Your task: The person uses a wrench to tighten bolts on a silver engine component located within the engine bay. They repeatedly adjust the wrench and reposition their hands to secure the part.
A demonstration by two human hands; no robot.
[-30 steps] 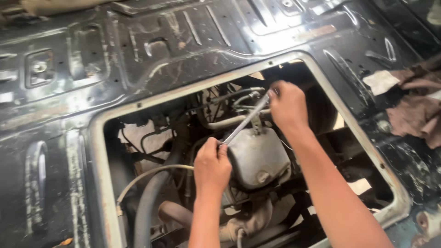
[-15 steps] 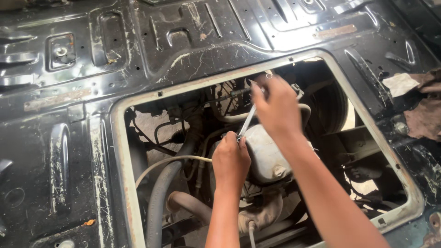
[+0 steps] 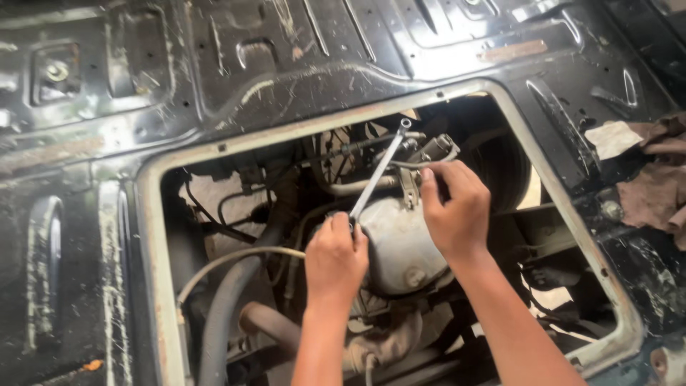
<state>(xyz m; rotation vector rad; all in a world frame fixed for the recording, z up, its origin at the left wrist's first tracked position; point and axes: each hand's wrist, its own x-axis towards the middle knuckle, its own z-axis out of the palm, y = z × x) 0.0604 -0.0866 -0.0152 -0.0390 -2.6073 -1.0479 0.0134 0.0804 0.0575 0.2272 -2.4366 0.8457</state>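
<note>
The wrench (image 3: 379, 170), a slim bright metal bar with a ring end, lies diagonally at the centre of the frame, ring end uppermost near a small bracket and cable fitting (image 3: 429, 150). The left hand (image 3: 334, 259) is clamped around its lower end. The right hand (image 3: 454, 211) is closed on the fittings beside the shaft, just above a rounded grey housing (image 3: 400, 246). The step in hand appears to be seating the ring end on a fastener; turning it probably calls for a steady grip and a short swing, since hoses (image 3: 229, 314) and the rim of the floor opening (image 3: 153, 236) crowd the tool. Rags (image 3: 654, 189) lie at the right edge.
</note>
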